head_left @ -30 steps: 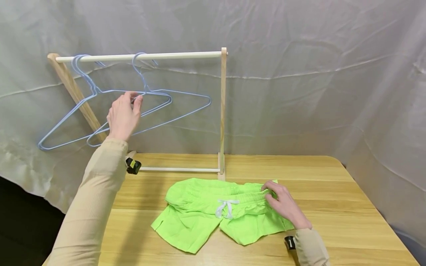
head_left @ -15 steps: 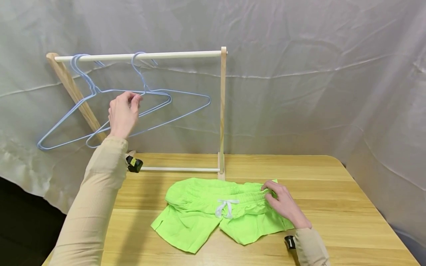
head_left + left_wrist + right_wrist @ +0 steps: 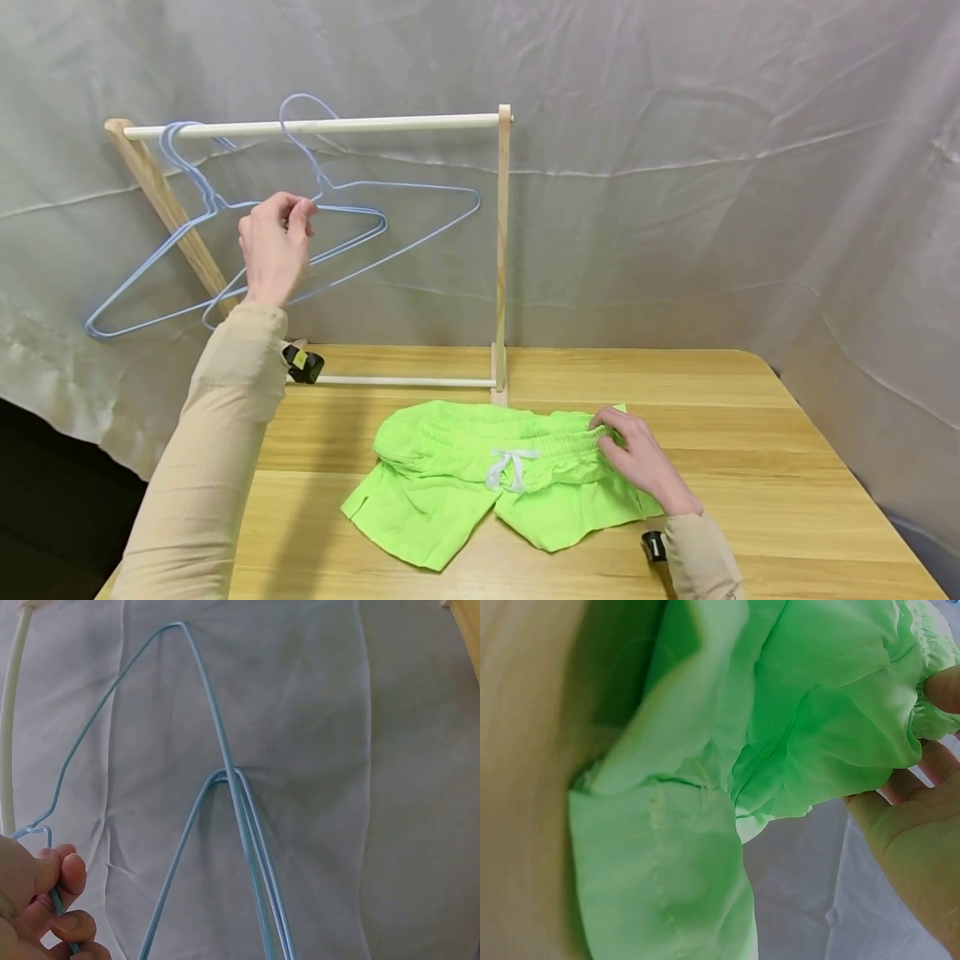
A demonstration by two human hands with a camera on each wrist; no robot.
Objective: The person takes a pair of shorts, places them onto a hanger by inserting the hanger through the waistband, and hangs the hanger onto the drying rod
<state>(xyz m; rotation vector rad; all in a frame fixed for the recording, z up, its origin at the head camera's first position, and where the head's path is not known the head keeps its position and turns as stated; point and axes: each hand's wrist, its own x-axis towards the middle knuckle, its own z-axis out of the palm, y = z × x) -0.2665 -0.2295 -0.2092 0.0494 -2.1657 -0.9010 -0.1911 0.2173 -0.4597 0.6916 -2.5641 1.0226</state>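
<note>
My left hand (image 3: 273,250) pinches a blue wire hanger (image 3: 405,184) below its hook, on the left shoulder wire. The hook stands higher than the white rod (image 3: 420,124) of the rack, still curving over it. In the left wrist view, thumb and fingers curl round the wire. Bright green shorts (image 3: 427,508) with a white drawstring bow (image 3: 512,471) lie spread on the table. At the right end of their waistband (image 3: 558,447) my right hand (image 3: 645,462) grips the elastic, thumb in front. The right wrist view shows the thumb on the gathered edge, the other fingers partly hidden behind fabric.
Other blue hangers (image 3: 198,179) hang together at the rack's left, overlapping the held one. The rack's wooden right post (image 3: 503,250) rises behind the shorts, with a low white bar (image 3: 405,382) beside it. A grey cloth (image 3: 645,208) backs the wooden table (image 3: 750,500).
My left hand has lifted the hanger slightly and shifted it a little left, so its hook has risen off the rod. The right hand and shorts have stayed put.
</note>
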